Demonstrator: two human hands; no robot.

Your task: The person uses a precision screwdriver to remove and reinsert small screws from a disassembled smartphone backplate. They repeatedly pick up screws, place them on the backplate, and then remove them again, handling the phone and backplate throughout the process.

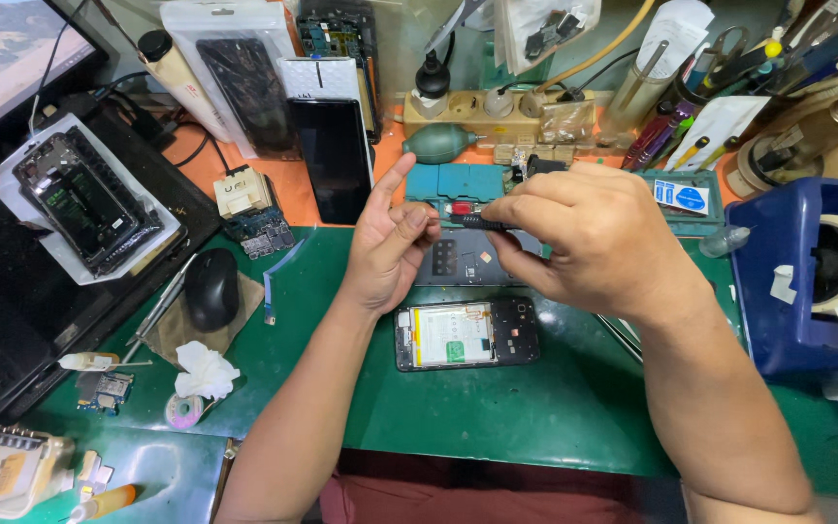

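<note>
Two bare hands meet above a green work mat (497, 408). The right hand (574, 243) is curled, fingers pressed together around a slim dark screwdriver (482, 222), its shaft pointing toward the left hand (390, 243). The left hand pinches the tool's red-banded tip (461, 208) between thumb and bent fingers, forefinger raised; whether a screw sits in that pinch cannot be told. Just below both hands lies one opened phone (467, 335), back removed, battery and dark frame exposed. Directly under the hands rests one grey back cover (463, 260). Beyond the fingertips sits a teal parts tray (458, 181). Well to the left of the left hand lies one black mouse (211, 288).

Handling, as a judgement: the screwdriver is light, stiff and slim, best held at its handle; the opened phone is light but fragile and should be gripped by its frame edges, never the exposed board.
</note>
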